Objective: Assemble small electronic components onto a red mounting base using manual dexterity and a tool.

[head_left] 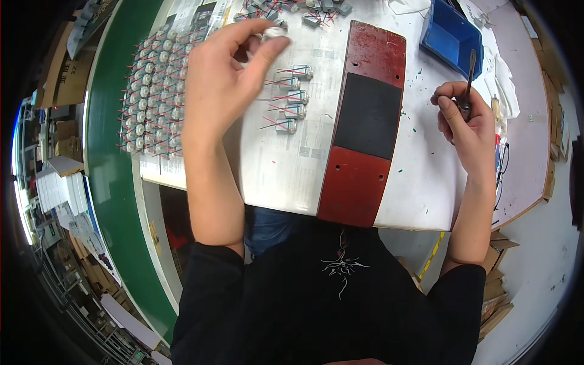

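Observation:
Between the thumb and fingers of my left hand is a small motor-like part, its white round end showing and the rest covered by the fingers. Just below it lies a short column of similar grey parts with red and dark wires and pale round ends. My right hand is closed round a slim dark metal tool, its narrow end pointing up; its exact kind is unclear. The red board with a black pad lies between my hands.
Packed rows of the wired parts stand at the left on printed paper. Loose grey parts are heaped at the far edge. A blue bin sits far right, beside white cloth. Small green scraps dot the white tabletop.

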Motion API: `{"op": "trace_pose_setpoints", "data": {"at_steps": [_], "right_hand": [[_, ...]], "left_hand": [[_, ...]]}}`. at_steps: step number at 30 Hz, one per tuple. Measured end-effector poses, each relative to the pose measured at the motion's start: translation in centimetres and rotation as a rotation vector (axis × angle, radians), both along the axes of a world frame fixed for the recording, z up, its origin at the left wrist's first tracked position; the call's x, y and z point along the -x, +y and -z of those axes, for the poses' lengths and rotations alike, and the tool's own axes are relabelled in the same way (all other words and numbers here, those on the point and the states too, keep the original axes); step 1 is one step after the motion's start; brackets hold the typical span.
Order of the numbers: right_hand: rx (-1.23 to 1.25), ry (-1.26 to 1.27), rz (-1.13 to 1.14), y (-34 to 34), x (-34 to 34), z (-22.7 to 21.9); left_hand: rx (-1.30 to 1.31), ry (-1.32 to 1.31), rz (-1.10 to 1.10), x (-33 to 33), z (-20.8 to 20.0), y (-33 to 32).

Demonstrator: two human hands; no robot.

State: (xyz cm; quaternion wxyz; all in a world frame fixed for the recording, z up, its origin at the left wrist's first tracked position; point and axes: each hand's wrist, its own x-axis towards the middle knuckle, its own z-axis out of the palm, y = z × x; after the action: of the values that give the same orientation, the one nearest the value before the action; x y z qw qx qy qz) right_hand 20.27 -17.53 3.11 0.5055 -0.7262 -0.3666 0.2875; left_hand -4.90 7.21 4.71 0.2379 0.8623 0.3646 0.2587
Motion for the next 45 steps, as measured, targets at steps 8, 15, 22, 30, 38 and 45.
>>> {"op": "trace_pose_setpoints", "data": {"at_steps": [8, 15, 22, 30, 38, 45], "right_hand": [[-0.039, 0.164, -0.004, 0.4, 1.5, -1.3], [-0.025, 0.255, 0.000, 0.4, 1.2, -1.9], [-0.215, 0.248, -0.223, 2.0, 4.4, -3.1], [-0.325, 0.270, -0.206, 2.3, 5.1, -1.4], [-0.238, 0.219, -0.078, 2.6, 5.2, -1.3], [0.018, 0.381, -0.118, 1.7, 3.7, -1.3]], "left_hand": [[0.166, -0.258, 0.620, -3.3, 1.9, -6.7], [-0.499, -0.100, 0.557, -3.9, 2.6, -8.6], [0.072, -0.506, 0.605, -4.0, 1.8, -7.8], [0.374, -0.505, 0.555, -4.2, 1.9, -8.4], [-0.019, -0.394, 0.593, -4.9, 1.8, -7.7], [0.019, -0.149, 0.663, -4.0, 2.1, -7.3]]}}
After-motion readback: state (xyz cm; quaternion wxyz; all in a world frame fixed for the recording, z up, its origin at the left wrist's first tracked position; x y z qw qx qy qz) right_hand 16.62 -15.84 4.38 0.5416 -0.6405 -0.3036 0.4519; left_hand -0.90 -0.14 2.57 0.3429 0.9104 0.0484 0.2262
